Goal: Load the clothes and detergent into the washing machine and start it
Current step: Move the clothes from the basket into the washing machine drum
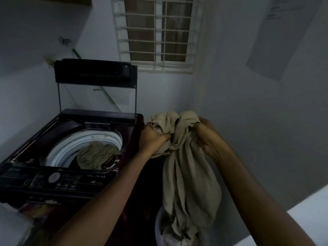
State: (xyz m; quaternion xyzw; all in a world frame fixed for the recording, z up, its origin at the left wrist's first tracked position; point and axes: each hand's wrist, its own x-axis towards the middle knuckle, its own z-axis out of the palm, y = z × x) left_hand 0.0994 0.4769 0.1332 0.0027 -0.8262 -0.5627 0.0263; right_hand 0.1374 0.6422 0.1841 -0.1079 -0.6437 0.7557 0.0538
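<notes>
Head: left hand [154, 137] clenches cloth [188, 174]; right hand [208, 136], seemingly.

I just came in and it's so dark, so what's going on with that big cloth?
A person is doing laundry. The left hand and the right hand both grip a bunched beige cloth, held up beside the washing machine, with its tail hanging into a tub on the floor. The machine's lid stands open, and a second garment already lies in the drum.
</notes>
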